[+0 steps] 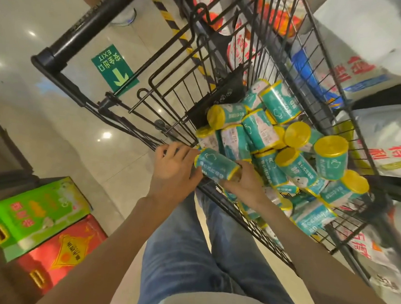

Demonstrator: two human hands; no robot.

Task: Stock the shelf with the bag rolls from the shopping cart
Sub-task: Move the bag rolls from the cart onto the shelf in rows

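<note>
**One roll between both hands at the cart's edge**

At the centre of the frame we see a teal-wrapped cylindrical bag roll with yellow ends [217, 164] held over the near rim of the black wire shopping cart [167, 64]. The left hand [174, 171] curls round its left end; the right hand [243, 180] grips it from the right and below. More teal rolls [287, 156] lie heaped inside the cart, centre right. A green cardboard box [32, 212] sits lower left.

Head view, steeply downward, close over cart [221, 88]
</note>
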